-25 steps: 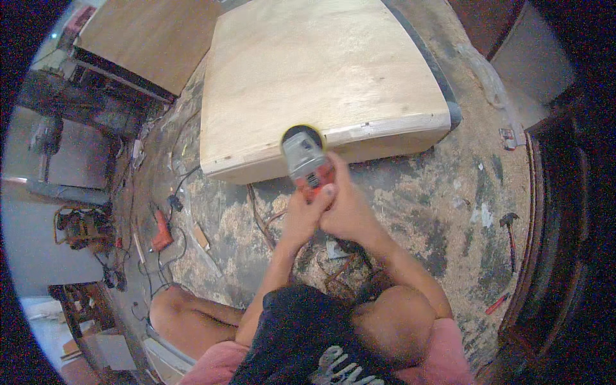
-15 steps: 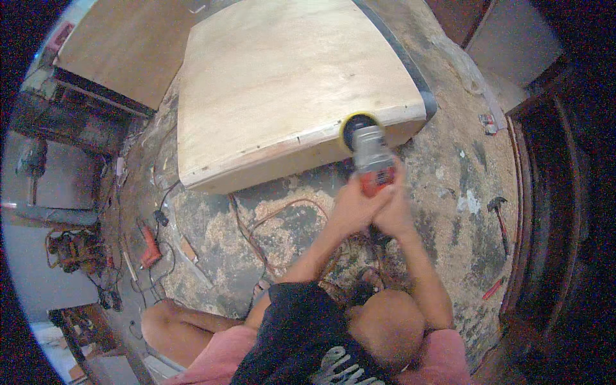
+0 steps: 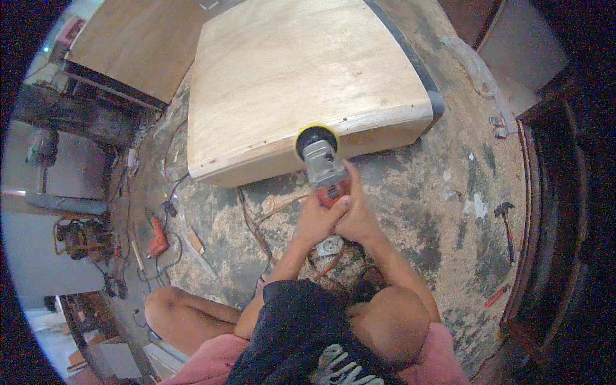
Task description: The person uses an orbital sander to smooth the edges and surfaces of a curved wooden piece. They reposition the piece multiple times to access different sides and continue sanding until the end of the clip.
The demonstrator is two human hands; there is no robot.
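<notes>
Both my hands grip an angle grinder with a grey head, a red body and a black, yellow-rimmed sanding disc. My left hand wraps round the red body from the left. My right hand closes round it from the right, its fingers partly hidden. The disc lies against the near top edge of a large pale plywood box, around the middle of that edge. Small dark marks dot the edge strip, and a dark band runs down the box's right side.
Sawdust covers the stained floor. A hammer and a red-handled tool lie at the right. An orange drill with its cord rests at the left. Cables run between me and the box. Another wooden panel stands at the back left.
The angle grinder has moved left along the box's near edge, with both hands on it. The whole view has shifted slightly.
</notes>
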